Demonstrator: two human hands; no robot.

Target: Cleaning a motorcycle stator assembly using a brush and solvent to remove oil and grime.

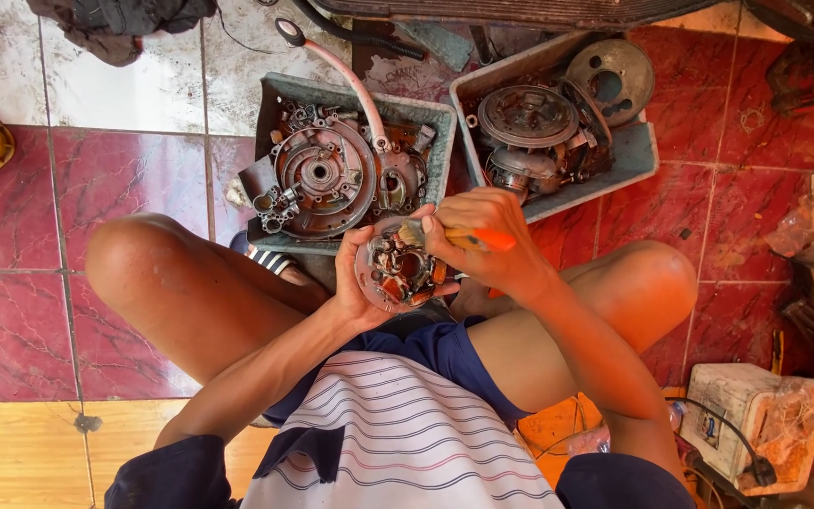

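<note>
Red floor tiles (143, 179) lay under two parts trays (440, 123); my left hand (355, 283) cradled a round stator plate (399, 273) while my right hand (482, 236) clenched an orange-handled brush (468, 238) against it.

At about four o'clock, low on the right, stands a dirty white box (744, 415) with a small label (709, 429) on its side. A crinkly clear plastic bag (807, 410) wraps its far end. At three o'clock lies another crumpled clear plastic bag (796, 226).
</note>
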